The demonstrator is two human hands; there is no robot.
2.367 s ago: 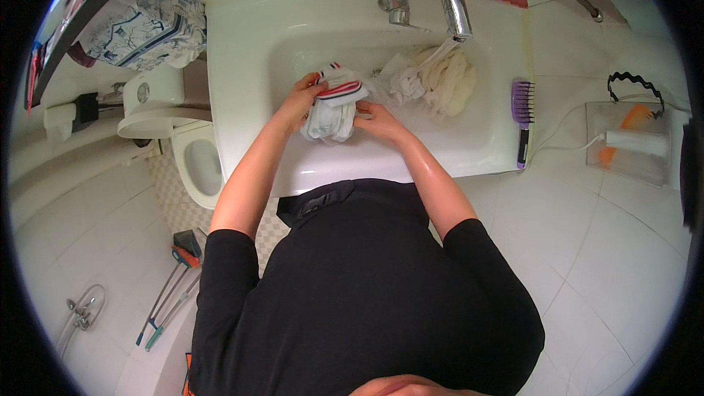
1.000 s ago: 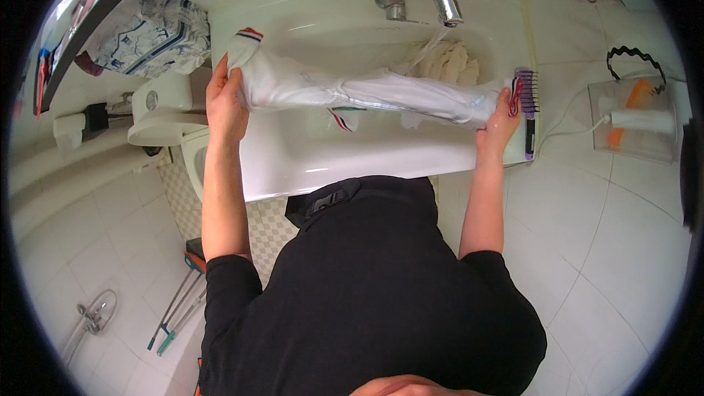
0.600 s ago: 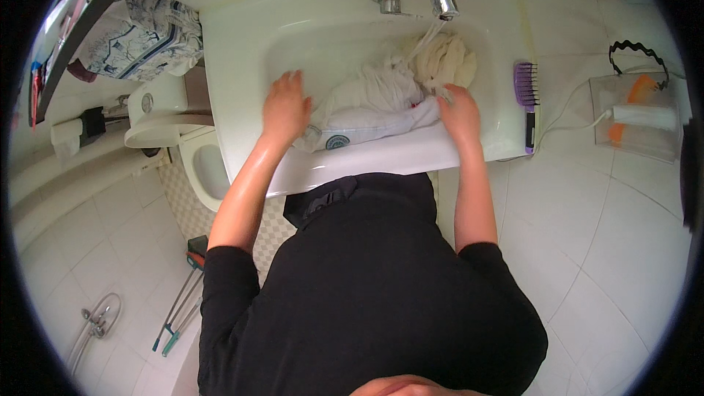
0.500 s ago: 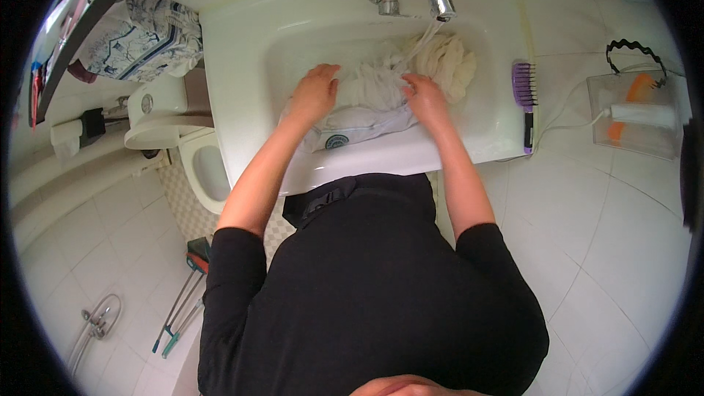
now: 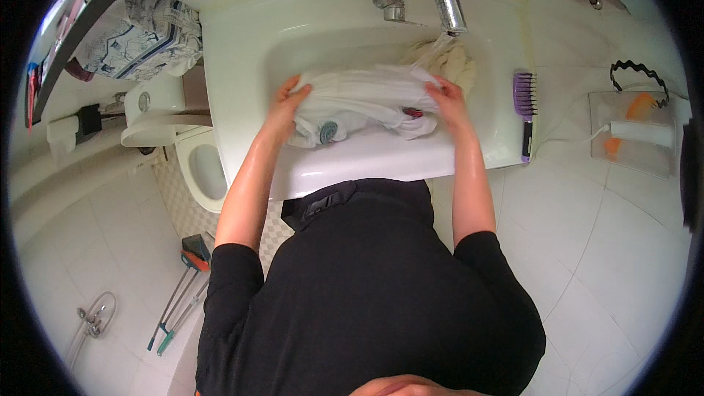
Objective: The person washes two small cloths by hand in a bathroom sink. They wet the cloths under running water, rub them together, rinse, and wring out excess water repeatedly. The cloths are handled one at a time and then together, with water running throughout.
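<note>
The white garment [image 5: 359, 92] lies across the middle of the sink [image 5: 477, 152], upper centre of the frame, drawn out between two bare hands. The left hand [image 5: 284, 108] appears to pinch its left end, thumb against fingers; the right hand [image 5: 449, 106] seems to pinch its right end in the same way, though the cloth hides some of the fingertips.

The likeliest trouble is a slip: the fabric looks soaked and heavy, and the fingers hold only its ends, so the sagging middle could pull free. The stream of water [image 5: 440, 45] from the faucet [image 5: 449, 13] falls close to the right hand; a raised fold there could throw spray. The cream cloth [image 5: 460, 70] sits just beyond that hand and might tangle with the garment. The drain is not visible; cloth over it could make the water rise. A wide swing to the right might knock the purple hairbrush [image 5: 525, 97] off the sink's right rim.

The garment looks thin, wet and crumpled, with long creases running from hand to hand. A round blue-grey badge shows at its lower left, and a small dark red patch at its lower right.
</note>
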